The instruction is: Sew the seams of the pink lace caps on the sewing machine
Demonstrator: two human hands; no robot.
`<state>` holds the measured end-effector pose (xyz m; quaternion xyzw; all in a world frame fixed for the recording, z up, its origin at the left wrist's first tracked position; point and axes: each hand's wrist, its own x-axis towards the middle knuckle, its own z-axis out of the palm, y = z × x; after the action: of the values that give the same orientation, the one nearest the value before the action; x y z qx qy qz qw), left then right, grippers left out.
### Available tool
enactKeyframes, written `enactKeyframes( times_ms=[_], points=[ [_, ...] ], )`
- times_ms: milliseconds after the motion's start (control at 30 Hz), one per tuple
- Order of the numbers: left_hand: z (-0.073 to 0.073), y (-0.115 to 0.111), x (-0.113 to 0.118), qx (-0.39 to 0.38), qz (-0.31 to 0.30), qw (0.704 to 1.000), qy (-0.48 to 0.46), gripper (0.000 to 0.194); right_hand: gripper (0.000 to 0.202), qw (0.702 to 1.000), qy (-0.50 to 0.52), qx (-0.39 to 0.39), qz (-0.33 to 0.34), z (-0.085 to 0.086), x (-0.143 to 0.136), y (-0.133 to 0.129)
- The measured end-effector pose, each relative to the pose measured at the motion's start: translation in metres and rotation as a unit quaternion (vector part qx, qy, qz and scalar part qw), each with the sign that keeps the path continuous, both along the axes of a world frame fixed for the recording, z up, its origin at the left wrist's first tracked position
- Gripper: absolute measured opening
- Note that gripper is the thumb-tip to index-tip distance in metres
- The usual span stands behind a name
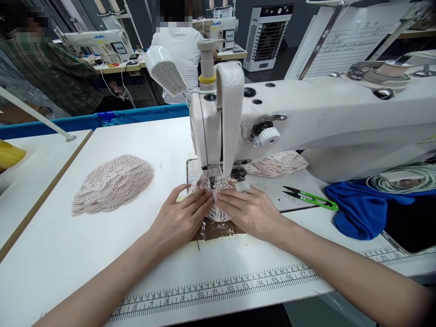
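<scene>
A piece of pale pink lace (218, 212) lies under the needle and presser foot of a white sewing machine (306, 111). My left hand (182, 215) rests flat on the lace's left side, its fingers extended toward the needle. From the right, my right hand (254, 211) presses on the same lace with fingers stretched out, its fingertips close to those of the left. A stack of lace pieces (114, 184) sits on the table to the left. More lace (277, 164) lies behind the needle area, beneath the machine arm.
Green-handled thread snips (311, 198) and a blue cloth (361, 211) lie at the right, near a coiled pale band (403, 178). A printed ruler (216, 290) runs along the table's front edge. Two people sit beyond the blue-edged table, by other machines.
</scene>
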<state>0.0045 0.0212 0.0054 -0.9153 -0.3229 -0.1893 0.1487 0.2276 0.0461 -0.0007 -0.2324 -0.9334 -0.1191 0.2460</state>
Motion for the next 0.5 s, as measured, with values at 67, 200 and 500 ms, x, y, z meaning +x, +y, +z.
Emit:
enactKeyframes(
  times_ms=[67, 200, 500],
  points=[
    [0.0, -0.002, 0.0, -0.003, -0.009, 1.0, -0.009, 0.031, 0.029, 1.0, 0.003, 0.002, 0.001, 0.0, 0.0, 0.0],
    [0.0, -0.001, -0.001, -0.006, -0.009, 1.0, -0.015, 0.032, 0.028, 1.0, 0.003, 0.004, -0.002, 0.0, 0.0, 0.0],
    [-0.003, 0.009, 0.0, 0.001, 0.016, 1.0, -0.005, 0.031, 0.028, 1.0, -0.014, 0.006, -0.024, 0.0, -0.002, 0.006]
  ],
)
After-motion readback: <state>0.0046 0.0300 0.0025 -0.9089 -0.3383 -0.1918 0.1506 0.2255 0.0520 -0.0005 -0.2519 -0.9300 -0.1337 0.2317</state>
